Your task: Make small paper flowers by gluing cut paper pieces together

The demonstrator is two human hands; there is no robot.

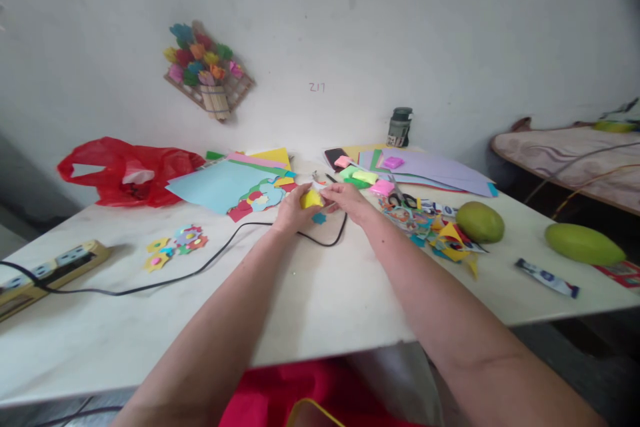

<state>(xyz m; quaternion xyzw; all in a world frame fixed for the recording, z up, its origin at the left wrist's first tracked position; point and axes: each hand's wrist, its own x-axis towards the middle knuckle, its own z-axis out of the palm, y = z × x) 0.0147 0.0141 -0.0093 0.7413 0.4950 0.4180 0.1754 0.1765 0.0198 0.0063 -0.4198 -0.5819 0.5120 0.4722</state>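
Observation:
My left hand [293, 208] is closed around a small yellow packet [311, 198], which looks like soft modelling clay in a pale wrapper. At the packet's right edge, my right hand [349, 200] pinches what seems to be the whitish wrapper; its fingertips are partly hidden. Below them a small blue paper flower [319, 218] lies on the white table [330, 293]. Beyond my right hand are similar packets: a yellow one [365, 176], a pink one [382, 187] and a green one [350, 172]. Left of my hands, cut-out paper shapes [257, 199] overlap a light blue sheet [215, 185].
A black cable [200, 271] runs from the power strip [55, 273] to beneath my hands. Finished paper flowers [177, 245] and a red plastic bag [133, 173] are on the left. Rightward lie scissors [403, 200], paper scraps [445, 237], a green fruit [480, 221] and a tube [547, 277].

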